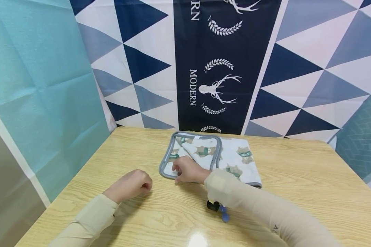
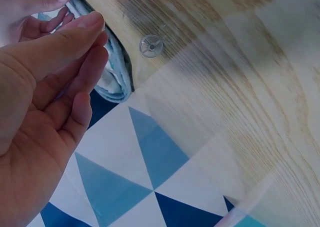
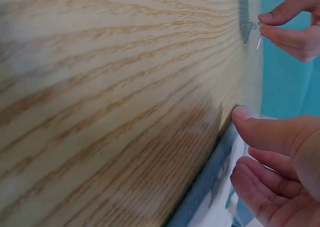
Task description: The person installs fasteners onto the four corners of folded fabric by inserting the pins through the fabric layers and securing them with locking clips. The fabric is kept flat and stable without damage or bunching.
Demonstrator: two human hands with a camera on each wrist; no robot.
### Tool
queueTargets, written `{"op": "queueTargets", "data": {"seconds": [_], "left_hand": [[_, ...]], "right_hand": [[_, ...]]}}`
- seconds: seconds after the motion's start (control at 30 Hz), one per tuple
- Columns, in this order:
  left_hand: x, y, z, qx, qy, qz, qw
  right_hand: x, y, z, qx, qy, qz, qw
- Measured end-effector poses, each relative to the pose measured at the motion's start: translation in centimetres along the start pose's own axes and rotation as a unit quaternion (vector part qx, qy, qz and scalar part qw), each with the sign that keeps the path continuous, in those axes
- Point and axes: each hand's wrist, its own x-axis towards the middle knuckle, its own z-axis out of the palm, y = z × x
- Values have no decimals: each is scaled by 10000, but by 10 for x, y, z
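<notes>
A folded white cloth (image 1: 250,171) with brown bears and grey trim lies on the table, its left part turned over. My right hand (image 1: 188,169) is over its near left corner; in the right wrist view the thumb meets the grey edge (image 3: 200,187), with a gap between it and the bent fingers. My left hand (image 1: 131,185) hovers left of the cloth. Its thumb and forefinger pinch a small clear object (image 3: 253,26). In the left wrist view a clear spoked disc (image 2: 151,46) appears beyond the fingertips; I cannot tell whether it belongs to the pinched object.
A small black thing (image 1: 213,206) and a blue thing (image 1: 224,214) show beside the right sleeve, partly hidden by it. Behind the wooden table (image 1: 296,178) hangs a patterned curtain (image 1: 216,68). A teal sheet (image 1: 49,85) borders the left side.
</notes>
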Motion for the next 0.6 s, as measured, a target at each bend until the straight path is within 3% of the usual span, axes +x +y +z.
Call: {"op": "queueTargets", "data": {"seconds": [0.27, 0.47, 0.6], "left_hand": [[2, 1, 1, -103, -11, -22, 9999], [3, -1, 2, -232, -61, -97, 9997], [6, -2, 2, -245, -53, -88, 9996]], "right_hand": [[2, 3, 9, -35, -121, 55, 9999], [2, 5, 10, -289, 201, -337, 9988], [2, 7, 7, -259, 330, -205, 9989]]}}
